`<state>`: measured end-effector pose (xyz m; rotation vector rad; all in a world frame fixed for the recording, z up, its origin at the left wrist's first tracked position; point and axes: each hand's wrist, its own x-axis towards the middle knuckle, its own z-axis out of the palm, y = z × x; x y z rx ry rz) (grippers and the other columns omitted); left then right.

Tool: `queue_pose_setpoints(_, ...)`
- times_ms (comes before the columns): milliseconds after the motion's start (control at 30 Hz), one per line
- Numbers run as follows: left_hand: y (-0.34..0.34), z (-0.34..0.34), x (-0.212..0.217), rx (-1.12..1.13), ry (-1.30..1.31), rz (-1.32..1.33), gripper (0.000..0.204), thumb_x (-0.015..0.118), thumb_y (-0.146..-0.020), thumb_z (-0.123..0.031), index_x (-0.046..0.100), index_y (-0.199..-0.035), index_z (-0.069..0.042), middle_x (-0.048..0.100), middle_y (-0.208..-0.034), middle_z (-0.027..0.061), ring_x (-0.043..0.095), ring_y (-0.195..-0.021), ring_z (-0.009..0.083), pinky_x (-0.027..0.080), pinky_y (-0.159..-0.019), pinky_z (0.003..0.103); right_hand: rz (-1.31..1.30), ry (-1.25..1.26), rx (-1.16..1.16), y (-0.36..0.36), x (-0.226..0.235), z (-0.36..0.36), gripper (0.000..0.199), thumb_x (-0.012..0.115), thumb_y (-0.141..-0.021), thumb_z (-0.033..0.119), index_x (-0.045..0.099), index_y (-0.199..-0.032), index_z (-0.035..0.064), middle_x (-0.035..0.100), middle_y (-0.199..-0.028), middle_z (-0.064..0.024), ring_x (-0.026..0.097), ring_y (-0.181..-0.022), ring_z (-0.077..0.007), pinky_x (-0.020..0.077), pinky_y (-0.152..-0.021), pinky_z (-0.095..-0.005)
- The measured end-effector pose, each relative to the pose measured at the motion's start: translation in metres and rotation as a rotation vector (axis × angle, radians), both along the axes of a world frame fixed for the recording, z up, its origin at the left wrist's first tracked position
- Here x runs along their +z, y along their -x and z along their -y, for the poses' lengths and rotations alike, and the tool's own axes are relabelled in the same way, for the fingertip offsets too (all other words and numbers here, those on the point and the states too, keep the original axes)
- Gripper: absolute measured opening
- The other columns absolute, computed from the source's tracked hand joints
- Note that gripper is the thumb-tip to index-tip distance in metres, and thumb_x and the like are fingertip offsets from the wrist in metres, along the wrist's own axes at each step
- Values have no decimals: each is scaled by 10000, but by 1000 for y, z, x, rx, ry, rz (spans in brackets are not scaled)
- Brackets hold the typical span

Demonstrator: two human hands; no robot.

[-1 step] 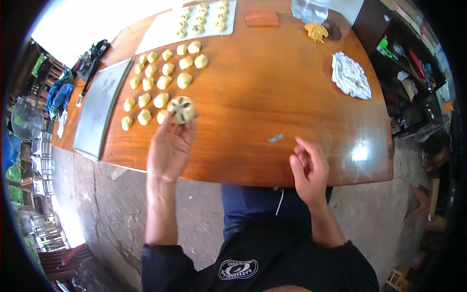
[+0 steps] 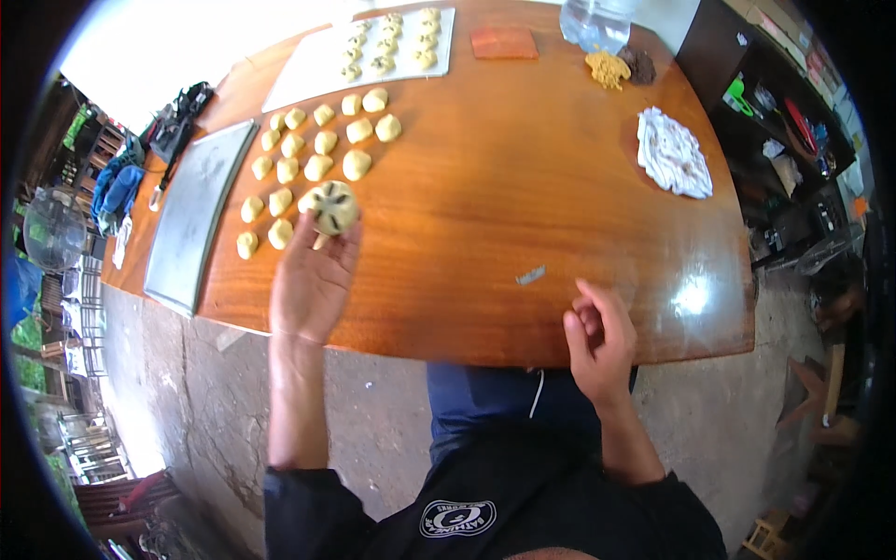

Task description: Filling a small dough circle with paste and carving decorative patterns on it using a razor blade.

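Observation:
My left hand [image 2: 315, 271] is raised over the left part of the wooden table [image 2: 485, 215]. Its fingertips and thumb grip a round, flattened dough bun [image 2: 334, 208], pale yellow with dark slits arranged like petals. Beyond and left of that hand lie several plain dough balls [image 2: 318, 168] in loose rows, and the bun hides part of one. My right hand [image 2: 602, 338] hovers by the table's front edge, thumb and forefinger apart, other fingers loosely curled, nothing seen in it. A small thin grey blade [image 2: 530, 275] rests on the table just left of my right fingertips.
A white tray [image 2: 313, 70] at the back left bears rows of shaped buns [image 2: 384, 63]. A grey metal tray [image 2: 191, 233] lies along the left edge. Toward the back right are an orange-brown sheet [image 2: 504, 43], a yellow mound [image 2: 607, 70], a dark brown mound [image 2: 637, 65] and a crumpled white cloth [image 2: 674, 154].
My left hand has shifted slightly left with the bun still in its fingers. The view has tipped a little, so the table sits slightly lower. My right hand is nearly unchanged.

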<state>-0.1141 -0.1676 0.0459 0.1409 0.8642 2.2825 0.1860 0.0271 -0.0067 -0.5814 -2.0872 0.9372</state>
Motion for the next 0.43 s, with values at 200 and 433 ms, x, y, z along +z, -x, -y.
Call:
queue_pose_setpoints(200,175,-33,50,70,303,-303,328,592,-1104,-283,606,-1285,-9,648,-1176,109,646,-1067,221,554,-901,328,135,-85,-170,-35,-11,-4,376,696,-928,2,652,-1301,0,618,-899,-120,581,-759,-245,478,-645,-343)
queue_pose_setpoints(433,370,-106,35,161,586,-306,413,683,-1045,-356,603,-1316,-54,651,-1204,95,666,-1037,225,565,-838,331,195,-440,-243,-14,-29,-6,387,670,-946,121,597,-1272,-74,604,-785,-143,573,-630,-306,459,-578,-439)
